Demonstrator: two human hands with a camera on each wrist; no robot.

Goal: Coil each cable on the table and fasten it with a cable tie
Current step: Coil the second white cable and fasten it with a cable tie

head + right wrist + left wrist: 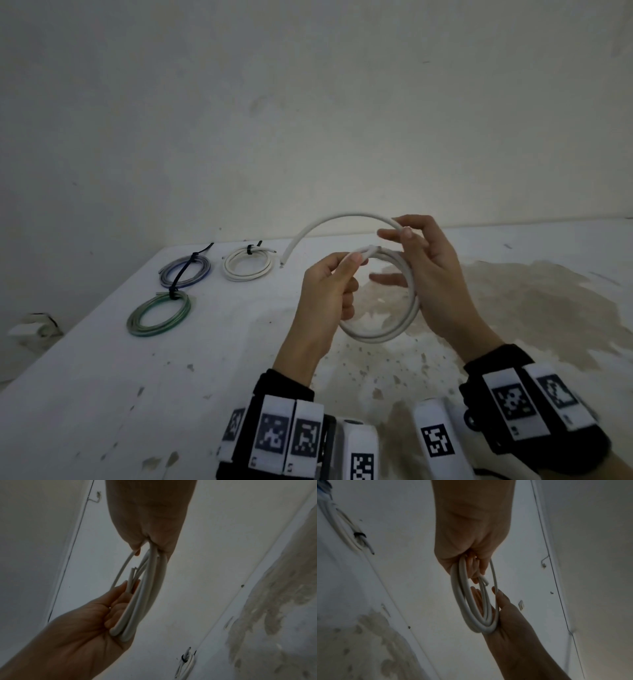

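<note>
Above the table (102, 394) I hold a white cable (383, 337) wound into a few loops. My left hand (359, 258) pinches the top of the loops near one cut end. My right hand (407, 253) has its fingers through the loops, and its thumb keeps the last strand against them. That strand arcs up and left, and its free end (283, 264) hangs just over the table. The left wrist view shows the loops (464, 601) running from my left hand (476, 574) down into my right hand (505, 615). The right wrist view shows the same loops (147, 588) between my right hand (147, 543) and my left hand (85, 622).
Three coils tied with black cable ties lie at the far left: a grey-blue one (185, 272), a white one (248, 263) and a green one (159, 315). A brown stain (513, 308) covers the table's right side. The wall stands close behind, and the table's left edge drops off.
</note>
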